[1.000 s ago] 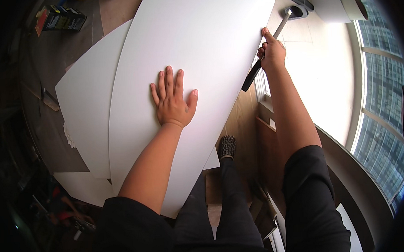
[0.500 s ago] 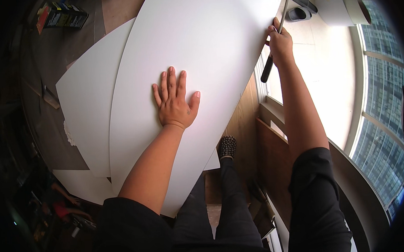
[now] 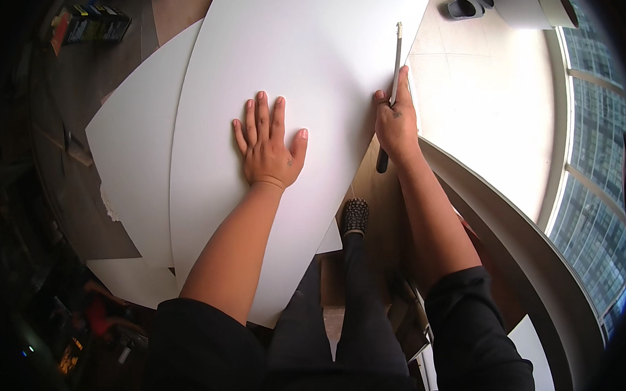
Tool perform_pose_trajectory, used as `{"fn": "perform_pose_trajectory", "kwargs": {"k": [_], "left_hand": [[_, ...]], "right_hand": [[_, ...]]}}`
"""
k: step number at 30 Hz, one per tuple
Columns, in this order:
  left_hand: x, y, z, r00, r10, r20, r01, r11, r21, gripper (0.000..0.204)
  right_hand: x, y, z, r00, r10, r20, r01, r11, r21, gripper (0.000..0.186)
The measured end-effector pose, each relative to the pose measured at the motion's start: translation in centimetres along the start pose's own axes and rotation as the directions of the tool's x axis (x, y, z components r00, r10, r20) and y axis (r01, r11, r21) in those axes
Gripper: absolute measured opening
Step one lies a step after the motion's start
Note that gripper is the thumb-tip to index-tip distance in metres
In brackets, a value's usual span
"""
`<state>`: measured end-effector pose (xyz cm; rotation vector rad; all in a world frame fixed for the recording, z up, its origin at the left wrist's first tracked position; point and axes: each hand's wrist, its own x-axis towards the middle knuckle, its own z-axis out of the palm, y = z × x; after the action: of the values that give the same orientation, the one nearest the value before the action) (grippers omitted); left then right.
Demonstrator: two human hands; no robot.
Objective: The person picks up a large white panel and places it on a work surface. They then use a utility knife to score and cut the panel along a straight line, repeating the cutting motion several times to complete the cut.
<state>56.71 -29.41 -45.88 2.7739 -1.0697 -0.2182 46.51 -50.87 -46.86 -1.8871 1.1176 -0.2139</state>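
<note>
Head view, looking down: a large white board (image 3: 301, 77) lies tilted across the scene, on top of a second white sheet (image 3: 134, 168) that shows at its left edge. Left hand (image 3: 269, 145) rests flat on the top board, fingers spread and palm down, gripping nothing; it looks to be pinning the board in place. Right hand (image 3: 396, 122) sits at the board's right edge, closed around a long thin tool (image 3: 392, 80) with a dark handle and a pale, narrow blade or tip. The tool runs along that edge, its tip pointing away from the person and its handle end sticking out below the hand. Whether the tip touches the board cannot be told from here.

By the look of it, the step in hand is trimming or scoring along the board's right edge. A further stroke would call for steady downward pressure from the flat hand so the board does not slide, and for the tool to be kept in line with the edge, away from the spread fingers.

Beyond the edge lies a pale floor (image 3: 490, 97), with a small dark oval object (image 3: 464, 7) near the top. One dark shoe (image 3: 356, 216) shows below the board, and curved windows (image 3: 594, 148) fill the right side.
</note>
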Motion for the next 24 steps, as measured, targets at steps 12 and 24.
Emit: {"fn": "perform_pose_trajectory", "kwargs": {"k": [12,24], "left_hand": [[-0.5,0.0,0.5,1.0,-0.01,-0.016,0.01,1.0,0.006,0.067],[-1.1,-0.3,1.4,0.993,0.035,-0.112,-0.036,0.999,-0.003,0.066]], "right_hand": [[-16.2,2.6,1.1,0.938,-0.214,0.273,0.232,0.972,-0.035,0.097],[-25.0,6.5,-4.0,0.906,0.176,0.384,-0.287,0.923,0.256,0.038]]}}
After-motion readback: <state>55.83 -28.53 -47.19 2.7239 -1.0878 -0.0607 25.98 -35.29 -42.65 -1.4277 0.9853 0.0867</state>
